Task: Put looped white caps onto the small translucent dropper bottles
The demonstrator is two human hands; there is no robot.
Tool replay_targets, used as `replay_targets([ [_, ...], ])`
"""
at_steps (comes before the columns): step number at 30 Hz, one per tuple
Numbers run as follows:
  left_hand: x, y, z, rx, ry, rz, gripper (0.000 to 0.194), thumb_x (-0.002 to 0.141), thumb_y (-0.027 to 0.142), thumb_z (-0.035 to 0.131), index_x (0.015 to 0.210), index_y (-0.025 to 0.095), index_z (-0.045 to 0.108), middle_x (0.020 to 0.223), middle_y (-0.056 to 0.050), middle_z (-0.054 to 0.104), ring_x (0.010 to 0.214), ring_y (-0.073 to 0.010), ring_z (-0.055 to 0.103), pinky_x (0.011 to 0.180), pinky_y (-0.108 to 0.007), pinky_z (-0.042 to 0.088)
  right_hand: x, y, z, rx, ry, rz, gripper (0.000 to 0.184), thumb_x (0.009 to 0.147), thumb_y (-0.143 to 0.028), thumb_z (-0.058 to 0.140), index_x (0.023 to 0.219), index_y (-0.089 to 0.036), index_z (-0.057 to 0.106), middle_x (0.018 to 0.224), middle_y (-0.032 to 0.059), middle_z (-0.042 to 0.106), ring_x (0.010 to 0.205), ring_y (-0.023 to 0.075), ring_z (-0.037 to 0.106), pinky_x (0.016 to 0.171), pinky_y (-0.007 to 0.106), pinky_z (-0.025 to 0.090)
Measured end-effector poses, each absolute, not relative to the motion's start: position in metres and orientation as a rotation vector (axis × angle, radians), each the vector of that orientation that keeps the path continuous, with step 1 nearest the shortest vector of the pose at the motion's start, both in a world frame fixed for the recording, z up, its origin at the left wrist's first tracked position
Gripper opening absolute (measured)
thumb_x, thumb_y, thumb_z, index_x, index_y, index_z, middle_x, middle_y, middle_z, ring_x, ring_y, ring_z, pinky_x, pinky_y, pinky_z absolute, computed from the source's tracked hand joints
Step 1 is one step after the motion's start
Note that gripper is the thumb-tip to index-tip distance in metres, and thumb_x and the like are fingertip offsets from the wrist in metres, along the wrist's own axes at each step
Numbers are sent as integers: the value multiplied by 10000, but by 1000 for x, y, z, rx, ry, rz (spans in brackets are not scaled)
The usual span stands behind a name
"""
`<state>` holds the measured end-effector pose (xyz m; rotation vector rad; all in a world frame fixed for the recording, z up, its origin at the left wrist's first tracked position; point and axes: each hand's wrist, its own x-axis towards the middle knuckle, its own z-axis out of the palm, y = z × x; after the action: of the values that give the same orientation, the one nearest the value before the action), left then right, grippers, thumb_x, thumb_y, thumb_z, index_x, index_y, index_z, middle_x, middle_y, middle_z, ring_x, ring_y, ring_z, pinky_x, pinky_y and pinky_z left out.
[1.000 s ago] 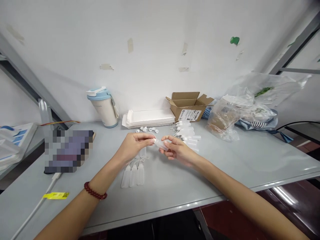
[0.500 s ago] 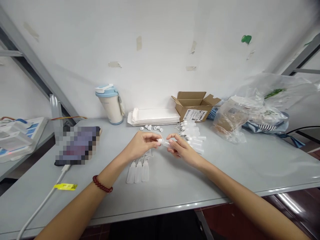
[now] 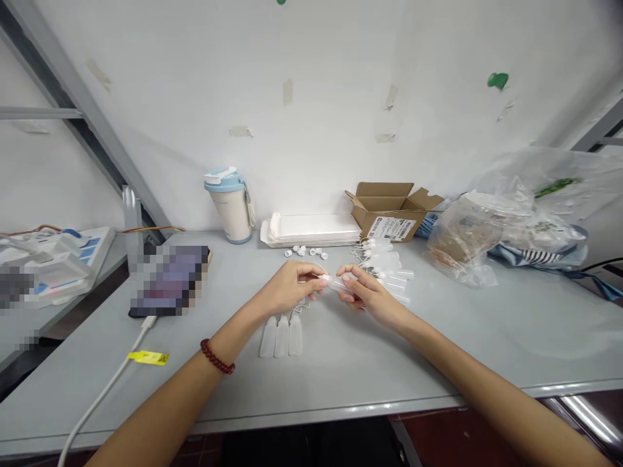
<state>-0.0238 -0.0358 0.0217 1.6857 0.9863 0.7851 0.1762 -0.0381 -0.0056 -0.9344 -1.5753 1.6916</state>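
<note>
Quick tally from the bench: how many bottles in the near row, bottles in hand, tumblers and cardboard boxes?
Plastic dropper bottles in the near row: 3
Plastic bottle held between the left hand and right hand: 1
Blue-lidded tumbler: 1
Cardboard box: 1
Total: 6

Cardboard box [image 3: 389, 220] behind bottles [image 3: 387, 264]; tumbler [image 3: 232, 211] left

far right: brown cardboard box [image 3: 389, 217], blue cloth [image 3: 540, 256] striped black and white; centre: translucent white bottle [image 3: 335, 283]; near left: dark red bead bracelet [image 3: 217, 357].
</note>
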Motion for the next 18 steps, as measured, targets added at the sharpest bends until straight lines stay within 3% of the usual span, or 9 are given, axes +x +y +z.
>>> replay_targets([
  [5,-24,-36,23,1708,997,813,275,800,390,602,840,136,699,758,-39,637,714,-142,586,592,-228,500,176,-39,-3,-931,-1553,1710,296,876,-515,466,972,-244,394,608,-80,343,509,74,193,494,216,159],
  [11,-23,-35,18,1644,1113,767,467,820,542,522,605,131,574,601,3,557,466,-79,490,469,-220,436,175,-40,0,-911,-1571,1696,299,876,-514,465,971,-241,386,601,-85,325,499,72,198,482,213,165],
  [18,-22,-38,20,1752,1053,741,310,852,422,521,735,149,608,708,-7,595,605,-109,557,566,-227,453,179,-39,0,-954,-1569,1700,301,877,-518,461,982,-244,397,599,-83,323,489,67,203,488,217,161],
])
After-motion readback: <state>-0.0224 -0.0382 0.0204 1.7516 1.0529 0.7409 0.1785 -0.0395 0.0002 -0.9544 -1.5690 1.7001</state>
